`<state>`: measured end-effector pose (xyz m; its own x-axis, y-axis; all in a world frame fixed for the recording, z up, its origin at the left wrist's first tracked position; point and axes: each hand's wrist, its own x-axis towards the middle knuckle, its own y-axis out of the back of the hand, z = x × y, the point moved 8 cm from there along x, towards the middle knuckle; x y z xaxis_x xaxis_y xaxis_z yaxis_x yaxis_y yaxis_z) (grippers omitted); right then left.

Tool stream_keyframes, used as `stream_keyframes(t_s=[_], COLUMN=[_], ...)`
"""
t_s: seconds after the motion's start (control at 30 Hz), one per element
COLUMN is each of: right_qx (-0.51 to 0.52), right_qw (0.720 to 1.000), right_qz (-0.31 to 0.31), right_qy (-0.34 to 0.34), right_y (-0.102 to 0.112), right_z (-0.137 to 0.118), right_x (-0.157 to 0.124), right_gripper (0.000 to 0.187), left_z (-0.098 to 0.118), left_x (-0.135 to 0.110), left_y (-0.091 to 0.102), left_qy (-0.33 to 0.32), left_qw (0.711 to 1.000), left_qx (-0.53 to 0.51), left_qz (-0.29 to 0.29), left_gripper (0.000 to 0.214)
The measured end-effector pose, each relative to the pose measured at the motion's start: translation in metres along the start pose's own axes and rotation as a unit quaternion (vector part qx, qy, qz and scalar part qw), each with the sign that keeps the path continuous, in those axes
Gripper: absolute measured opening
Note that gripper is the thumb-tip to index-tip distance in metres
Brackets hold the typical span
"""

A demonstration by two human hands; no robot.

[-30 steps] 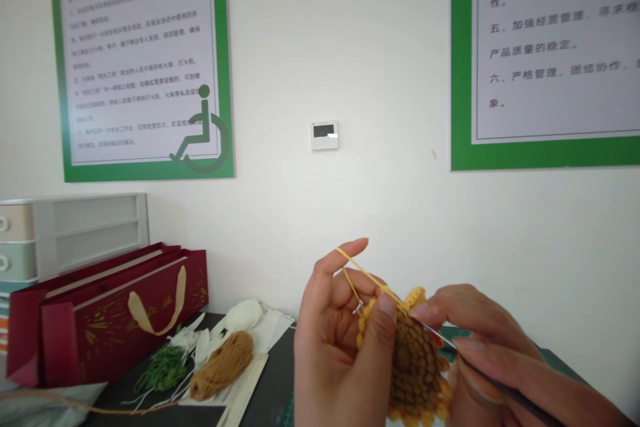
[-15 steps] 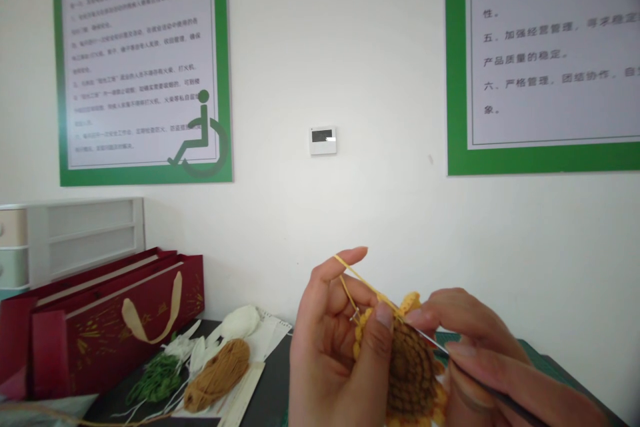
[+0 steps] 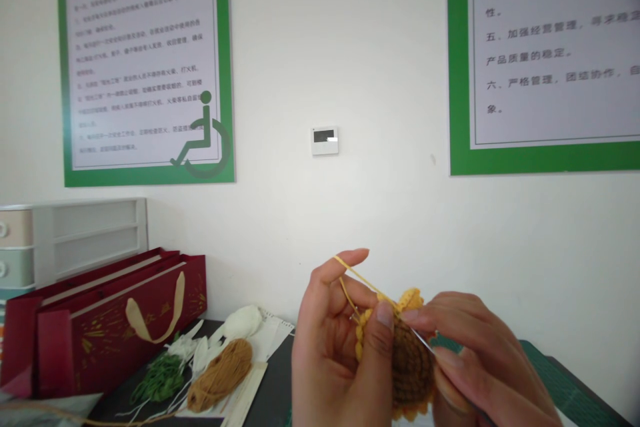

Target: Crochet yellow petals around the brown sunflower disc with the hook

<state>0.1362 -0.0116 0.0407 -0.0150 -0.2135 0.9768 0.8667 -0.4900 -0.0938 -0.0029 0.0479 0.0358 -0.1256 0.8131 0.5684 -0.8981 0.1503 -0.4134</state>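
Observation:
My left hand point(image 3: 340, 340) pinches a round crochet piece point(image 3: 411, 373) with a brown centre and a yellow petalled edge. Yellow yarn point(image 3: 357, 275) runs taut from the raised left index finger down to the top edge of the piece. In my right hand point(image 3: 480, 347) is a slim crochet hook point(image 3: 423, 340), its metal shaft slanting up to the left. Its tip meets the yellow edge beside my left thumb and is hidden there. A small metal pin-like bit point(image 3: 356, 317) shows at the piece's left edge.
Dark red gift bags point(image 3: 125, 320) stand at the left before a drawer unit point(image 3: 95, 233). Near them lie a tan yarn skein point(image 3: 221, 373), green yarn point(image 3: 159, 377), white yarn point(image 3: 243, 321) and papers. A green cutting mat point(image 3: 565, 380) lies at the right. The wall stands close behind.
My right hand and the hook have shifted slightly left and down, the hook now steeper. The crochet piece has turned a little. My left hand holds nearly the same pose.

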Motion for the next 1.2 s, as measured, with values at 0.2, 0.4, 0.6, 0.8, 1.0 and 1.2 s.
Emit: stream_keyframes(t_s=[0.2, 0.4, 0.6, 0.8, 1.0, 1.2], right_qx=[-0.027, -0.040, -0.034, -0.044, -0.017, 0.017], right_qw=[0.999, 0.998, 0.998, 0.999, 0.999, 0.997], right_qz=[0.017, -0.018, -0.001, 0.024, 0.041, 0.080], right_qy=[-0.030, -0.040, -0.044, -0.016, 0.029, 0.011], right_y=[0.001, -0.004, -0.003, -0.002, -0.004, -0.007], right_z=[0.006, 0.013, 0.011, 0.011, 0.004, 0.011], right_x=[0.000, -0.005, -0.004, -0.007, 0.005, -0.003], right_gripper=[0.020, 0.017, 0.016, 0.024, 0.019, 0.019], left_z=[-0.003, -0.014, -0.017, -0.012, -0.014, -0.023], left_x=[0.001, 0.004, 0.006, 0.003, 0.006, 0.009], left_y=[-0.003, -0.006, -0.007, -0.016, -0.009, -0.007], left_qy=[0.033, 0.083, 0.097, 0.117, 0.122, 0.155], left_qw=[0.998, 0.987, 0.982, 0.972, 0.978, 0.971], left_qx=[-0.039, -0.106, -0.117, -0.154, -0.135, -0.156], left_qz=[-0.027, -0.090, -0.114, -0.134, -0.106, -0.095], left_gripper=[0.042, 0.054, 0.058, 0.059, 0.069, 0.081])
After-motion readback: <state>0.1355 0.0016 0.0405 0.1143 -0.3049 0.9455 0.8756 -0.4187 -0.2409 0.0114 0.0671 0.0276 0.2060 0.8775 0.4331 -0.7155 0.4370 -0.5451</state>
